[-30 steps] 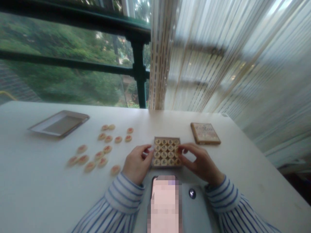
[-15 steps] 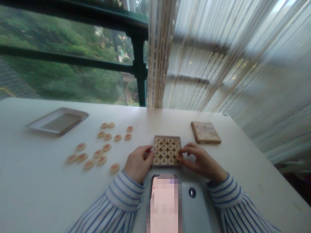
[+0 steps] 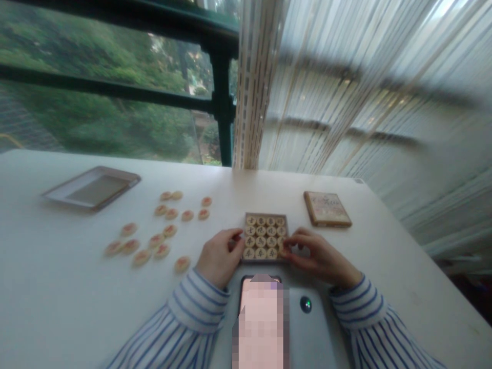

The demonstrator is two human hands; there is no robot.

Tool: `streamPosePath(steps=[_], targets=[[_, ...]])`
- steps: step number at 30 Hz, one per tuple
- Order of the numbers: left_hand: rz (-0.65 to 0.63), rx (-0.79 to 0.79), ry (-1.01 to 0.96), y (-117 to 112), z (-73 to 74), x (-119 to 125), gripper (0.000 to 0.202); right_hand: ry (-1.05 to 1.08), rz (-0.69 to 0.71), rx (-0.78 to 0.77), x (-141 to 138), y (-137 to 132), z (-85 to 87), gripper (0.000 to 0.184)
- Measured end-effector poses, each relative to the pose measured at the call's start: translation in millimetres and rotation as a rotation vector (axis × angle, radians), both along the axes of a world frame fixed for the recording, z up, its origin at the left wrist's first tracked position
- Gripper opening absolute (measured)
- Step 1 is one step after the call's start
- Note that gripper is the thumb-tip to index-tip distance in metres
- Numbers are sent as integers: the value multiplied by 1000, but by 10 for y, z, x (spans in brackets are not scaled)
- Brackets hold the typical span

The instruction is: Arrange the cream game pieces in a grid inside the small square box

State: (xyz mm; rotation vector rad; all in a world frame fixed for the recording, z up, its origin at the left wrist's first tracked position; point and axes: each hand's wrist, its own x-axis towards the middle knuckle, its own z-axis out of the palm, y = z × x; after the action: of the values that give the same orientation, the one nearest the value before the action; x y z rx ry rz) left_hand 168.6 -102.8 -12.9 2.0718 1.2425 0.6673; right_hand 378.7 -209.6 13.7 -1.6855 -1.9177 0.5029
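Observation:
A square box [image 3: 286,219] filled with rows of round Chinese chess pieces with black characters [image 3: 261,231] lies in front of me. Along its left side my left hand [image 3: 222,256] is closed, thumb and forefinger against the edge. At the lower right corner my right hand [image 3: 313,254] has its thumb and fingertips pinched on a Chinese chess piece [image 3: 282,252], which the fingertips partly cover. Left of the box, several loose pieces with red characters [image 3: 161,250] are scattered over the white table [image 3: 69,266].
A shallow empty tray [image 3: 69,196] sits at the far left. A flat printed box [image 3: 328,208] lies at the back right. Near me are a phone [image 3: 243,292], partly masked by pixels, and a pale flat device with a dark round spot [image 3: 306,305]. A window and string curtain stand behind.
The view has shifted slightly. Both hands stay at the same places on the box, and the pieces look unmoved. A green glint now shows on the dark round spot.

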Motion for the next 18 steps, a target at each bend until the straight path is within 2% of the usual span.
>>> streamPosePath(steps=[18], targets=[[-3,-9,-14,9,-31,-2,33,4,9,-39,20,0,-16,24]])
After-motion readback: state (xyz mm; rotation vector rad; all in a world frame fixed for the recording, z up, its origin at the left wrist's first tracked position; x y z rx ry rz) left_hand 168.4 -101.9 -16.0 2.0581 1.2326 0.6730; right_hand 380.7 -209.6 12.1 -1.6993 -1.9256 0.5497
